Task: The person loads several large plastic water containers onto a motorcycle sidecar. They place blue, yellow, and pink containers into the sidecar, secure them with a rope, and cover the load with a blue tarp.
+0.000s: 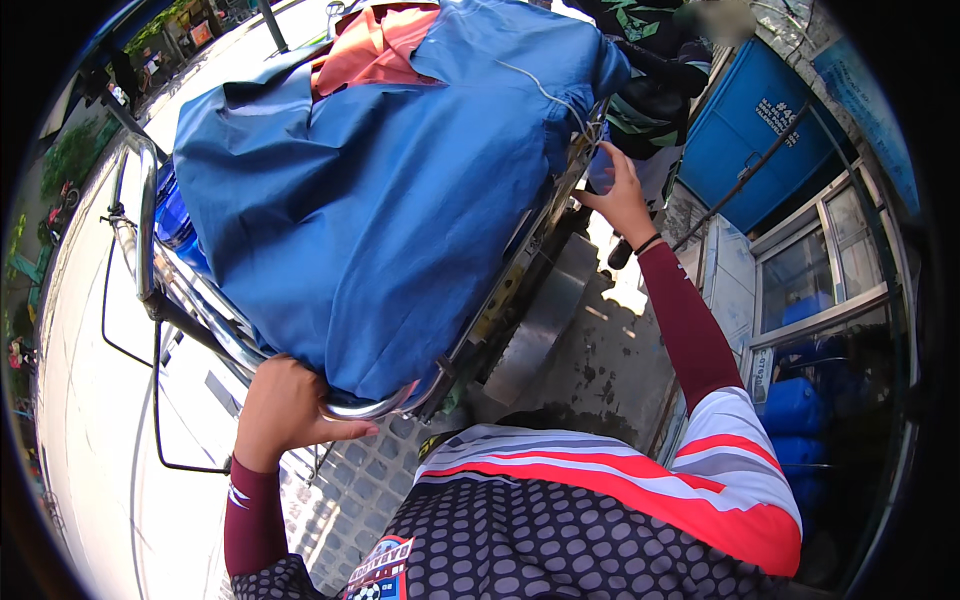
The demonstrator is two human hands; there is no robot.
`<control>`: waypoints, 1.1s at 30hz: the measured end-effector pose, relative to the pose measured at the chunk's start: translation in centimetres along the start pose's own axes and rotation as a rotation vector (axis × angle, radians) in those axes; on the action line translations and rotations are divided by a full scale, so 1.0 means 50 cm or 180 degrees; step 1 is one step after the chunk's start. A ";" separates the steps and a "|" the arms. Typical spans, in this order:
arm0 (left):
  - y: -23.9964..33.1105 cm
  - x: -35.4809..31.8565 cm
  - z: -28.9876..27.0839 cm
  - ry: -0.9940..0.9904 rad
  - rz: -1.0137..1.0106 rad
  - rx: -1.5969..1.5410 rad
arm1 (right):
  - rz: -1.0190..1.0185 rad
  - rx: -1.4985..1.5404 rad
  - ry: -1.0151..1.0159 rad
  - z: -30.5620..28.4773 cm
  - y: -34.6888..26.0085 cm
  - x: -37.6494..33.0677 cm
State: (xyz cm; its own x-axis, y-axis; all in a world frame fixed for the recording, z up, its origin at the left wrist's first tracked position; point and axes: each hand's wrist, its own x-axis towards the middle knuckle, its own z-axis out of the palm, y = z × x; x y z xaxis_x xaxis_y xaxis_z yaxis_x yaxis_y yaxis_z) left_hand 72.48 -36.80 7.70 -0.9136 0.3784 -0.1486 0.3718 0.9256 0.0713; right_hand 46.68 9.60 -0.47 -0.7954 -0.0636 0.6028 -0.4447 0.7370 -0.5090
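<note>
A large blue cloth cover [370,210] is draped over a metal-framed cart in front of me, with an orange-red cloth [375,50] showing at its far end. My left hand [285,410] is closed over the shiny metal rail [370,408] at the cart's near corner, its thumb stretched along the bar. Beside the cart's right edge, my right hand [624,198] is raised with thumb and fingers apart. A bluish patch [601,170] shows between them; I cannot make out what it is. A thin pale cord [540,85] crosses the cover's far right side.
Another person in dark clothing [650,100] stands at the cart's far right. Beyond my right arm are a blue metal door [755,135] and a glass-fronted cabinet [825,255] with blue containers [795,410]. Bent metal tubing [148,230] runs along the cart's left side.
</note>
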 end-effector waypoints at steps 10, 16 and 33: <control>-0.009 0.001 0.063 0.0748 0.0225 -0.0228 | -0.0511 0.0900 0.0625 0.087 -0.032 -0.007; 0.029 -0.057 0.125 0.2205 -0.0011 -0.0222 | -0.1705 0.0088 -0.0998 0.043 -0.121 0.067; 0.008 -0.071 -0.061 0.0926 -0.0113 -0.0748 | -0.1941 -0.1421 -0.1921 -0.119 -0.272 0.083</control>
State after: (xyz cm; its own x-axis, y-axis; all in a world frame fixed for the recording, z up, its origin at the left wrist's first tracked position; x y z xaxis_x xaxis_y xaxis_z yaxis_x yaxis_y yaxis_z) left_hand 75.39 -37.81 11.26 -0.9464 0.2963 0.1289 0.3220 0.8978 0.3005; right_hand 51.87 3.31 12.59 -0.6128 -0.7631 0.2054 -0.7527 0.6427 0.1424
